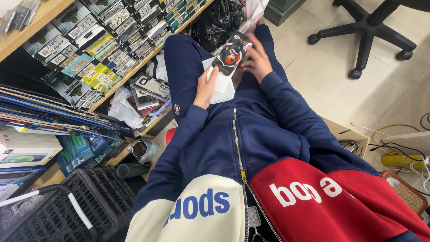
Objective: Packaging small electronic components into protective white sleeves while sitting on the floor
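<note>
I sit with my lap in view, wearing a navy, red and cream zip jacket. My left hand (pixel 205 88) grips a stack of flat white packets (pixel 222 85) resting on my thigh. On top lies a dark printed phone-case packet (pixel 230 54) with a red and white picture. My right hand (pixel 257 59) holds that packet's right edge, fingers spread over it.
Wooden shelves (pixel 134 67) at the left hold rows of labelled boxes and loose phone cases. A black plastic bag (pixel 218 20) lies beyond my knees. A black basket (pixel 67 206) stands at lower left, an office chair base (pixel 365 31) at upper right, a cardboard box (pixel 349 136) and cables at right.
</note>
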